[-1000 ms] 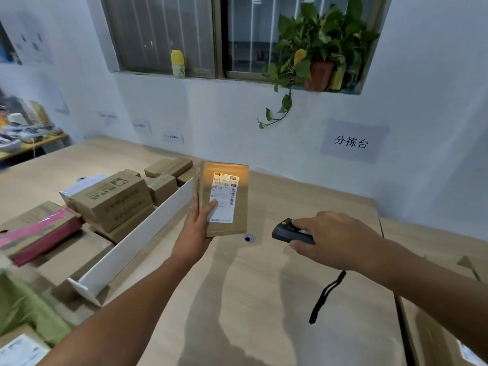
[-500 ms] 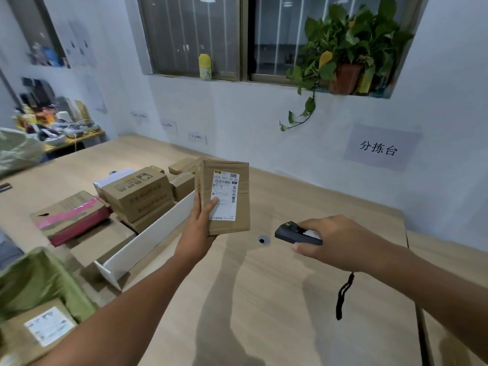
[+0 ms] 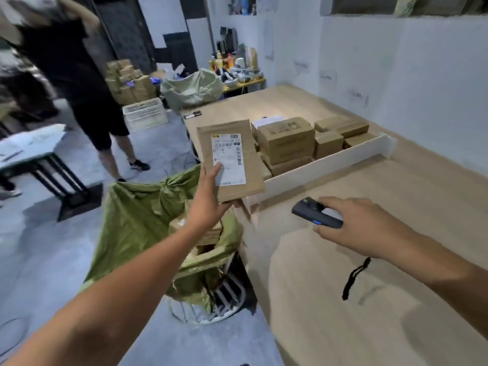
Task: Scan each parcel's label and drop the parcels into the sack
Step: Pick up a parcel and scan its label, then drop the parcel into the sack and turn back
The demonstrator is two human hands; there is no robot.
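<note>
So here's where we're at: our left hand (image 3: 208, 204) is gripping a flat brown cardboard parcel (image 3: 253, 170) by its lower edge, thumb pressed on the white shipping label (image 3: 228, 159). The parcel is held upright with the label facing us, just past the table corner and over the far side of the open green woven sack (image 3: 137, 220). That sack hangs right beside the light wooden table (image 3: 369, 299), and a few brown parcels show inside it.

Our right hand (image 3: 353, 225) hovers over the table with its fingers curled round a small dark handheld scanner (image 3: 314, 215), whose black wrist strap (image 3: 353, 278) dangles below the wrist.

Behind the parcel there's a pile of brown cardboard boxes (image 3: 287, 143) on the table, fenced off by a white board divider (image 3: 324, 167). A person in black clothes (image 3: 79, 75) stands off to the left, pretty blurry.
</note>
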